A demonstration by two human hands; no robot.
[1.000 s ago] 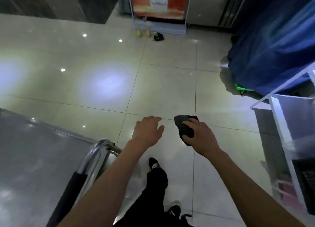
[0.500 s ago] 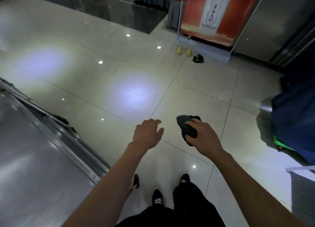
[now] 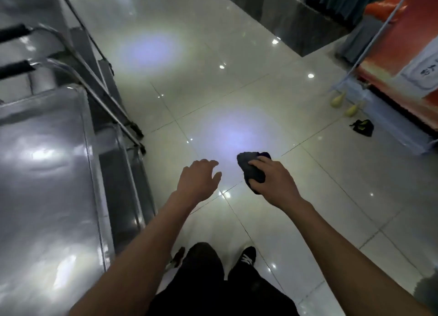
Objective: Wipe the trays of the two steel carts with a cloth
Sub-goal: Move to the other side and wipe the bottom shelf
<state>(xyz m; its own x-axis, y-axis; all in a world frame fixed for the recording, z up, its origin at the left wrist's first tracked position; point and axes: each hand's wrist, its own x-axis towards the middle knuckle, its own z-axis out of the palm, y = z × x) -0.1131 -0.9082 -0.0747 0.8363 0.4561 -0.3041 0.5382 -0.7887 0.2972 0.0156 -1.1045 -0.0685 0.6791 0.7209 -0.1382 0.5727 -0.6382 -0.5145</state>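
Over glossy tiled floor (image 3: 272, 83), right hand (image 3: 272, 183) grips crumpled dark cloth (image 3: 251, 171).

Single head-worn view, wide-angle, looking forward and steeply down from standing height. Facing glossy floor tiles (image 3: 237, 83); the wearer's own forearms and feet are filling the lower frame, close in. Steel cart tray (image 3: 47, 164) is running along the left edge, near. Banner stand (image 3: 407, 62) sitting farther off, upper right.

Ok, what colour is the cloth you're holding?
Dark grey cloth, gripped in the right hand; head view.
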